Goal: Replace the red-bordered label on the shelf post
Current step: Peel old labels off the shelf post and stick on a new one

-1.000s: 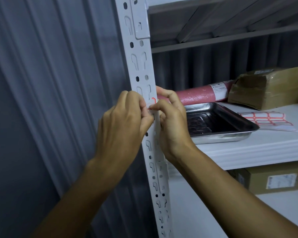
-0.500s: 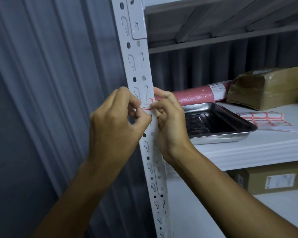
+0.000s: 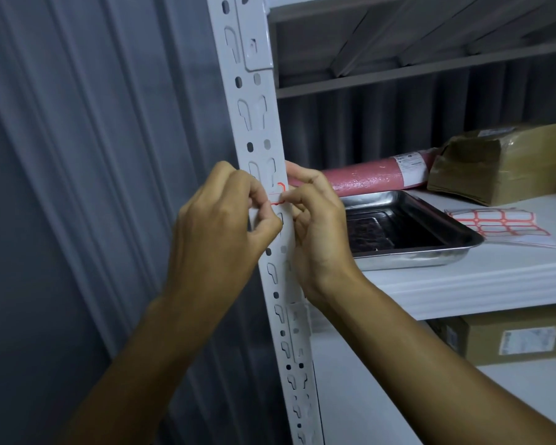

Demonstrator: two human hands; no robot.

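both hands at shelf post (image 3: 260, 130): left hand (image 3: 225, 216) pinching red-bordered label (image 3: 278, 193) edge, right hand (image 3: 315, 220) pinching other side, prob steadying for peel. label partly stuck on post front.

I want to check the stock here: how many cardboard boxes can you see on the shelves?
2. One taped cardboard box sits at the back of the middle shelf, beside the pink roll. Another box sits on the shelf below. More may be out of view.
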